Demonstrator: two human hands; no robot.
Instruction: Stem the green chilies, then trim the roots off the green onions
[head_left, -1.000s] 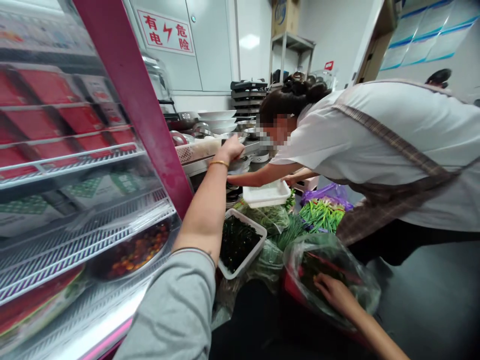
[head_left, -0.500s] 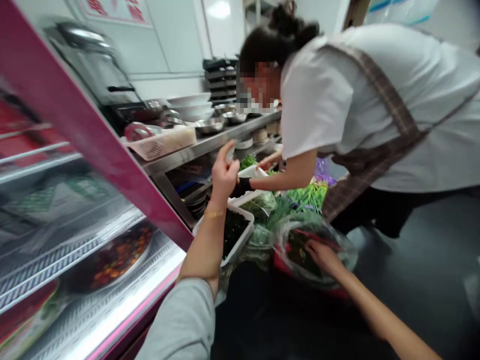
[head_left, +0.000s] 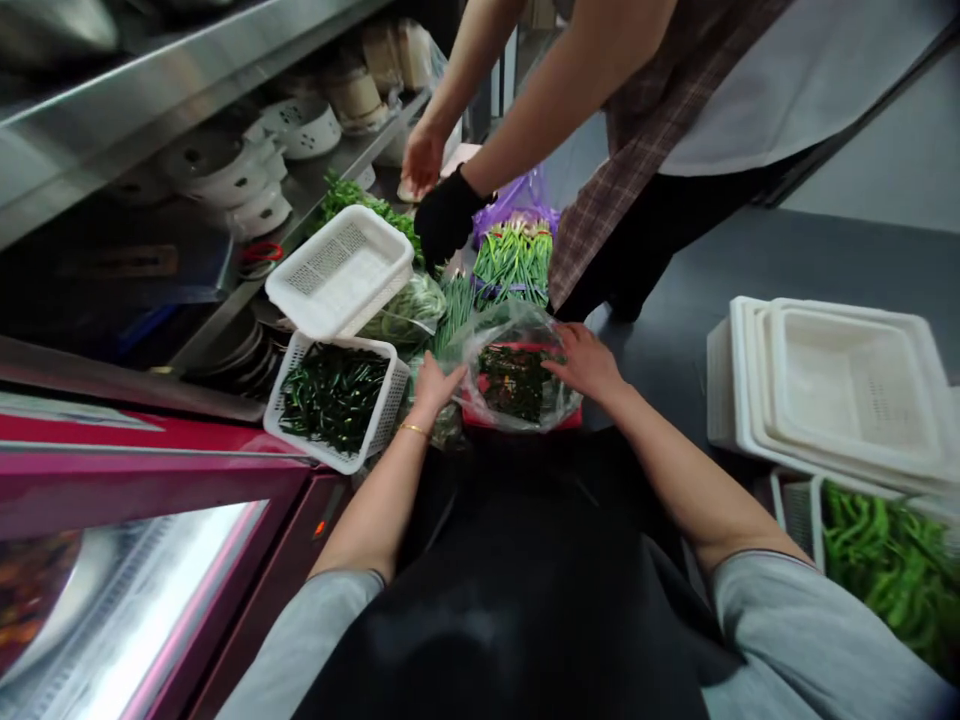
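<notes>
A clear plastic bag (head_left: 491,335) lines a red container (head_left: 480,412), its mouth spread wide, with dark green leafy stuff (head_left: 517,380) inside. My left hand (head_left: 436,386) is at the left rim of the bag, thumb and fingers apart. On the opposite side my right hand (head_left: 590,362) lies over the bag's rim, fingers spread and pointing inward. Left of the bag stands a white basket (head_left: 382,405) of dark green chillies (head_left: 330,395). An empty white basket (head_left: 349,265) rests tilted just behind it.
A co-worker's black-gloved hand (head_left: 446,220) and bare hand (head_left: 424,160) reach down behind the baskets. Bundled green stalks (head_left: 517,255) lie in purple wrap. White baskets (head_left: 862,380) are stacked at right above green peppers (head_left: 892,560). A metal shelf (head_left: 187,80) and pink-framed display case (head_left: 277,490) bound the left.
My left hand, raised with a finger up before, has come down to the bag's left rim. My right hand has moved from inside the bag to its right rim. The view has tilted down.
</notes>
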